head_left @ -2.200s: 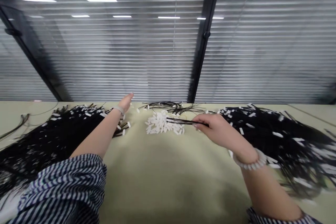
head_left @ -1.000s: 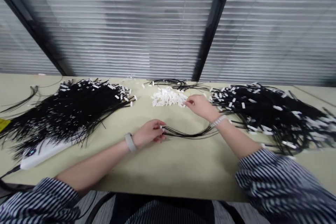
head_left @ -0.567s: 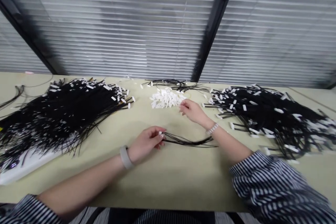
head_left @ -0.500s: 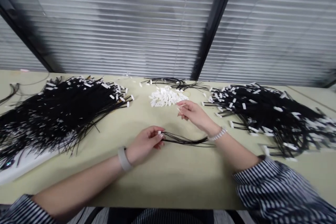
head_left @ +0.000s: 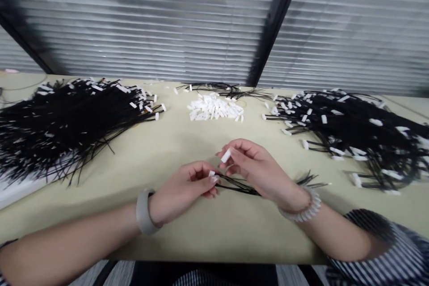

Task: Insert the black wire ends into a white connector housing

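Note:
Between thumb and fingers, my left hand (head_left: 187, 185) pinches the white-connector end of a black wire harness (head_left: 239, 185). Its wires run right, passing under my other hand to loose ends on the table. My right hand (head_left: 254, 163), just beside and slightly above the left, grips a small white plastic connector housing (head_left: 226, 155) by thumb and fingertips. The housing is tilted and apart from the harness end. Beyond both hands lies a pile of similar white housings (head_left: 214, 108).
A large heap of black wires with white connectors (head_left: 77, 120) lies at left, partly over a white object (head_left: 25, 190). Another heap of wired connectors (head_left: 355, 129) is at right. A few harnesses (head_left: 228, 89) lie behind the housings, before a window with blinds (head_left: 161, 22).
My right hand has come back from the housing pile toward my left hand, with a white housing now plainly visible in its fingers. The left hand still holds the harness end.

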The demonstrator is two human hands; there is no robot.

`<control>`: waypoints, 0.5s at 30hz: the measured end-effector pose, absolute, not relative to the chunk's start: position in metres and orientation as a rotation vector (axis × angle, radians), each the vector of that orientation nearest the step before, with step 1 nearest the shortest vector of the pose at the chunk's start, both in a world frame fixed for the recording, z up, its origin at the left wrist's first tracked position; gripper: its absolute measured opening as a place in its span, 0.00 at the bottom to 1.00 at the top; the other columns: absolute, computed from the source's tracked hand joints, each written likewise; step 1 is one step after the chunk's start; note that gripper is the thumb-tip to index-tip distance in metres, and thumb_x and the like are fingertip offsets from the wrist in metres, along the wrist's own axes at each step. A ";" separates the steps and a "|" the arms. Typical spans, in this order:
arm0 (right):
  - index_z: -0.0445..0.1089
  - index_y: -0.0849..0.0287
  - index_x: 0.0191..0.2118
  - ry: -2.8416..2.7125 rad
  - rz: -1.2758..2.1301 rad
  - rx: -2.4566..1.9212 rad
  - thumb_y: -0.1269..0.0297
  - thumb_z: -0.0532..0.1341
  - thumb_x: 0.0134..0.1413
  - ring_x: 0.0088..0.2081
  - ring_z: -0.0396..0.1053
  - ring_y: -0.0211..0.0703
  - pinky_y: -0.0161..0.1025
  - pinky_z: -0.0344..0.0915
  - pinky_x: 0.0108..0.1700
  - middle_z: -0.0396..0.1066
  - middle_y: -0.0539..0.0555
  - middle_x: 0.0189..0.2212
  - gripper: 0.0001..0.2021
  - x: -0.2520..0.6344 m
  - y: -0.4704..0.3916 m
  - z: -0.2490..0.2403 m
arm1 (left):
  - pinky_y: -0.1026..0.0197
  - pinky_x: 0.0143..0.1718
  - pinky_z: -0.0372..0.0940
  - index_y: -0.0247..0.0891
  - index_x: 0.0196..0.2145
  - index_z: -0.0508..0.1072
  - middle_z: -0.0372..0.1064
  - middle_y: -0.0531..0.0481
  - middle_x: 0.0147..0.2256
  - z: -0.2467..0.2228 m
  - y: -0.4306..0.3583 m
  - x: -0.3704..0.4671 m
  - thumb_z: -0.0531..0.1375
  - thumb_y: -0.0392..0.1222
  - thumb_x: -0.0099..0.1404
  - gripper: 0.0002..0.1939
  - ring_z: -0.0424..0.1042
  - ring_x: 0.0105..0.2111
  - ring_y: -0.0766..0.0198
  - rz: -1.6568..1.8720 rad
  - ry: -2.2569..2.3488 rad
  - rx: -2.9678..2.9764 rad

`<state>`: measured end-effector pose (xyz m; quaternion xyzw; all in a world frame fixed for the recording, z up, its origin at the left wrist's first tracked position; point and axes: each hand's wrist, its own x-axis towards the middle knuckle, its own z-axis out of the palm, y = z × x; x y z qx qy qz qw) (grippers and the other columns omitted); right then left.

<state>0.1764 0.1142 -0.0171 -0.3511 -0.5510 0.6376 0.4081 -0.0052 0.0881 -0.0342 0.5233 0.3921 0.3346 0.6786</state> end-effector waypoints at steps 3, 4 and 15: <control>0.70 0.57 0.36 -1.395 1.574 -0.845 0.61 0.60 0.53 0.34 0.68 0.33 0.32 0.67 0.33 0.69 0.53 0.39 0.07 0.179 0.112 -0.018 | 0.63 0.33 0.63 0.35 0.33 0.70 0.67 0.52 0.29 -0.032 0.085 -0.004 0.60 0.45 0.59 0.10 0.67 0.29 0.68 0.737 0.880 1.224; 0.71 0.57 0.35 -1.404 1.548 -0.824 0.63 0.61 0.52 0.38 0.68 0.34 0.33 0.67 0.36 0.69 0.53 0.39 0.05 0.180 0.112 -0.018 | 0.62 0.34 0.64 0.35 0.33 0.70 0.66 0.52 0.28 -0.031 0.083 -0.003 0.60 0.46 0.59 0.10 0.68 0.29 0.68 0.731 0.878 1.221; 0.71 0.57 0.37 -1.543 1.305 -0.889 0.71 0.65 0.42 0.32 0.69 0.33 0.33 0.68 0.35 0.70 0.50 0.33 0.12 0.175 0.108 -0.014 | 0.58 0.34 0.64 0.33 0.30 0.70 0.67 0.49 0.29 -0.038 0.083 -0.001 0.59 0.50 0.59 0.15 0.69 0.28 0.64 0.816 0.765 0.833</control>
